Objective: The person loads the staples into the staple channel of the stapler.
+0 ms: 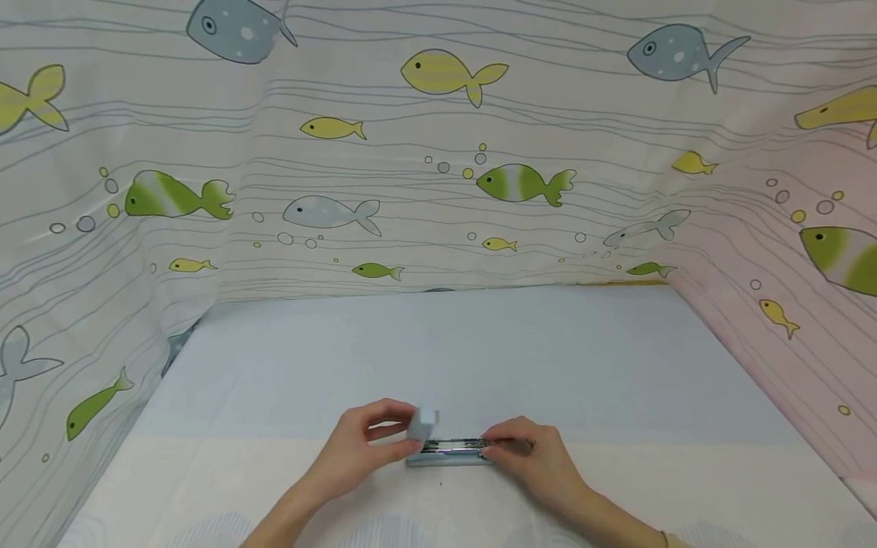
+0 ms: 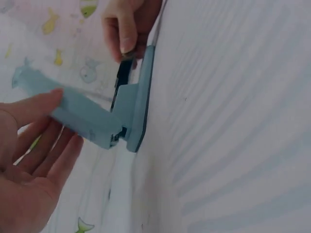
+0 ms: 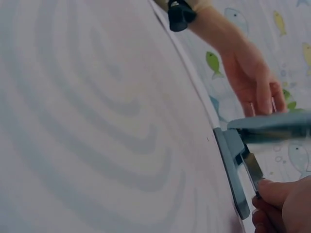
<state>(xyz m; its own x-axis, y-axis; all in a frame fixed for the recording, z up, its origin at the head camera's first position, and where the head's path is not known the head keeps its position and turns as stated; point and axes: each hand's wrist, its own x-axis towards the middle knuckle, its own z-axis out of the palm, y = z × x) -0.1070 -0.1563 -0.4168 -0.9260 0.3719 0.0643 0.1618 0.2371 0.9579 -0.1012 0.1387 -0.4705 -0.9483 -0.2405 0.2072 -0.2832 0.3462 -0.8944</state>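
A light blue stapler (image 1: 448, 460) lies on the table with its top cover (image 2: 80, 107) swung up and back from the base (image 2: 144, 97). My left hand (image 1: 356, 444) grips the raised cover, thumb on one side and fingers on the other. The metal staple magazine (image 3: 252, 170) is exposed and angled a little up from the base. At its front end, my right hand (image 1: 537, 455) pinches it between thumb and fingers. Those fingertips hide the tip of the magazine, and I cannot tell whether staples lie inside.
A pale cloth covers the table (image 1: 438, 350), blue-grey at the back and whitish in front. Curtains printed with fish (image 1: 438, 152) enclose the back and both sides. A tiny dark speck (image 1: 441, 483) lies just in front of the stapler.
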